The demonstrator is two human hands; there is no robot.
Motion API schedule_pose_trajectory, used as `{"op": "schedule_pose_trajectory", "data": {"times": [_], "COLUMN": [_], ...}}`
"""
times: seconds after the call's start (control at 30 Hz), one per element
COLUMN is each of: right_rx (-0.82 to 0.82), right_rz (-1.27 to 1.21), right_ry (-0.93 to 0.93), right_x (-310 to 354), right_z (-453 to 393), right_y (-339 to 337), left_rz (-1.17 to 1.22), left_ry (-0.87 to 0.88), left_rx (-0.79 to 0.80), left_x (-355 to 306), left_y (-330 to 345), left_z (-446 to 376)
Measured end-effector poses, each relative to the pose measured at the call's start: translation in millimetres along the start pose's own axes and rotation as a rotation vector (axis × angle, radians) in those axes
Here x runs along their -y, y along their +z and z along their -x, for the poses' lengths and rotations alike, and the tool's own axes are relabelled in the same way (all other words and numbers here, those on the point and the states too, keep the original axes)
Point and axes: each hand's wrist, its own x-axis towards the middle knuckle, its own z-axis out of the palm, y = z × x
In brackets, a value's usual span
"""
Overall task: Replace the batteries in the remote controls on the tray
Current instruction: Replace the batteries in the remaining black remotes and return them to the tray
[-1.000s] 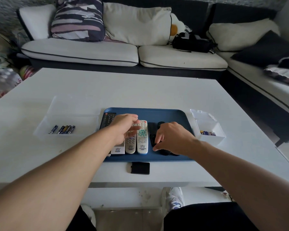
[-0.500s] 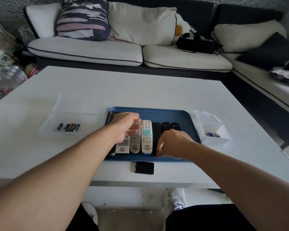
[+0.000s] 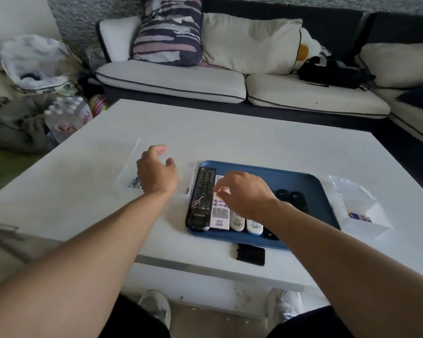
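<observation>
Left hand (image 3: 156, 174): moved off the remotes, now spread loosely over the clear box (image 3: 130, 176).
Right hand (image 3: 242, 193): shifted left, fingers relaxed above white remote (image 3: 219, 215).
Tray (image 3: 303, 181): blue, remotes side by side.

Matt blue plastic tray (image 3: 300, 179); clear plastic bin (image 3: 366, 217); smooth white table (image 3: 230, 132); cloth sofa (image 3: 181, 79).
</observation>
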Motion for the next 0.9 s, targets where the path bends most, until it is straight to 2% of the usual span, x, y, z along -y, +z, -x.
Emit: {"op": "schedule_pose_trajectory", "data": {"times": [0.13,0.2,0.3,0.5,0.6,0.7,0.9], "right_rx": [-0.049,-0.064,-0.067,-0.031,-0.034,-0.075,-0.130], "right_rz": [-0.045,-0.064,-0.074,-0.041,-0.102,-0.172,-0.158], "right_ry": [-0.150,-0.196,-0.211,-0.123,-0.076,-0.095,-0.136], "right_x": [33,44,58,69,70,68,59], "right_z": [-26,-35,-51,-78,-83,-84,-79], "right_y": [16,21,29,38,39,34,15], "left_rz": [-0.137,-0.177,-0.205,-0.079,0.025,0.144,0.170], "left_ry": [-0.175,-0.295,-0.395,-0.388,-0.374,-0.344,-0.233], "left_rx": [-0.144,-0.114,0.016,0.037,0.018,0.015,0.026], "left_x": [39,60,86,101,105,102,92], "left_y": [-32,-43,-54,-57,-59,-61,-63], "left_z": [-24,-32,-41,-45,-46,-47,-46]}}
